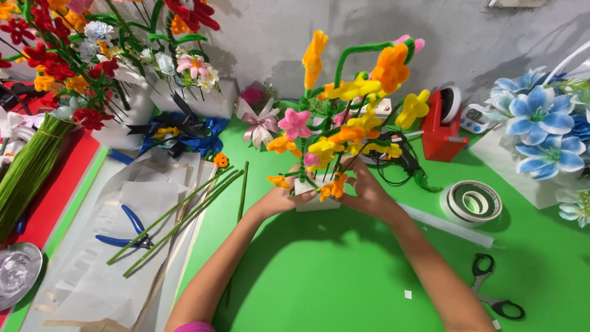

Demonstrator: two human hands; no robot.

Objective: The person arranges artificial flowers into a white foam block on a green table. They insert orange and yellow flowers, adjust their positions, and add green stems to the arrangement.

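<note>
Pipe-cleaner flowers [344, 117] in yellow, orange and pink stand on green stems in a small white block [316, 200] that sits on the green table [344, 276], just in front of me at the middle of the view. I see my left hand [284, 197] pressed against the block's left side, fingers curled round its near corner, so it is partly closed on the block. My right hand [367, 189] holds the right side the same way, fingers bent and reaching in among the lowest stems; whether its fingertips pinch a stem I cannot tell, since the blooms cover them.

To the left of my left forearm lie several loose green stems [184, 212], slanting across sheets of white paper [117, 258], with blue-handled pliers [126, 230] resting on the paper beside them. Further left a bundle of green stems [27, 172] lies on a red mat [58, 190]. At the back left stand white boxes [203, 101] filled with red, orange and white flowers, and a pink ribbon bow [261, 123] sits near them.

Right of the arrangement I see a red tape dispenser [441, 126], a roll of white tape [472, 201] flat on the table, and black-handled scissors [491, 289] near my right forearm. Blue and white flowers [538, 123] fill a white holder at the far right edge.
</note>
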